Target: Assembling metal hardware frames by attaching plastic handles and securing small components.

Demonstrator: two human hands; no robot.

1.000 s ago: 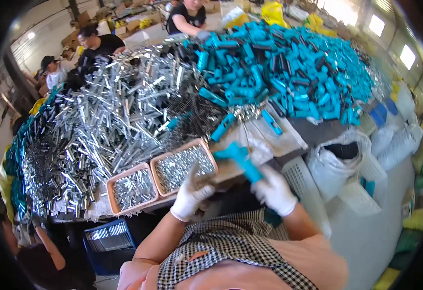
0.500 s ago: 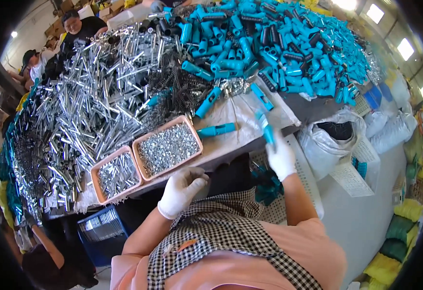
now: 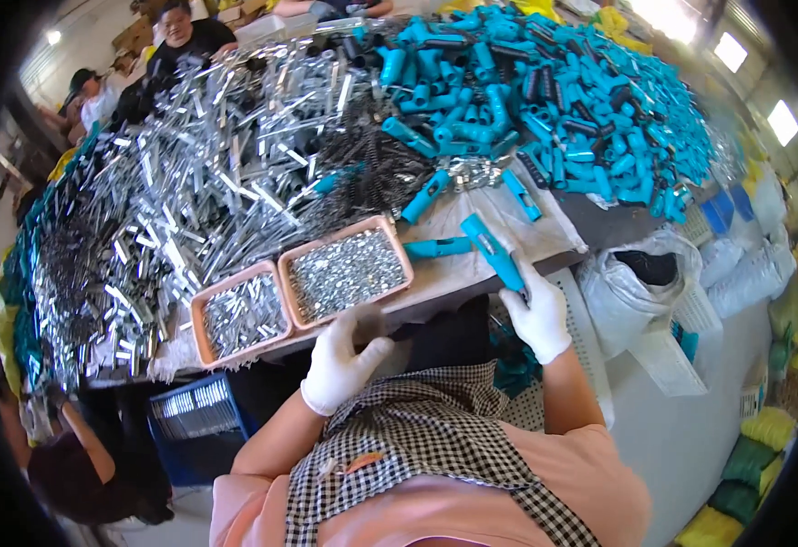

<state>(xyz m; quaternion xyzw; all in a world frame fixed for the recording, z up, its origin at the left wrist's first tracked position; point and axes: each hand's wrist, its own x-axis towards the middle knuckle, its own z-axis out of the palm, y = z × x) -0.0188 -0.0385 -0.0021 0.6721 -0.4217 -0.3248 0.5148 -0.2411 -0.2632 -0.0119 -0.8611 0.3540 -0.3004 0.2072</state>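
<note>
In my gloved right hand (image 3: 542,317) is a teal plastic handle (image 3: 493,252), tilted, gripped by its near end above the table edge. My gloved left hand (image 3: 342,363) hovers in front of two shallow orange bins, thumb and fingers apart, with nothing visible in it. Small shiny metal pieces (image 3: 344,273) fill the right bin (image 3: 405,258); short metal strips lie in the left bin (image 3: 201,330). Three loose teal handles rest near the held one: one beside the right bin (image 3: 438,247), one behind it (image 3: 427,196), one farther right (image 3: 521,195).
Silver metal tubes (image 3: 207,173) heap at left, dark springs (image 3: 367,155) in the middle, teal handles (image 3: 554,100) at right. A white sack (image 3: 640,283) and crates stand right of the table; a blue crate (image 3: 200,428) sits below left. Other people work around the table.
The teal handle in my right hand has come nearer and tilted the other way, its far end now pointing left. My left hand stays about in place. The whole view has shifted slightly.
</note>
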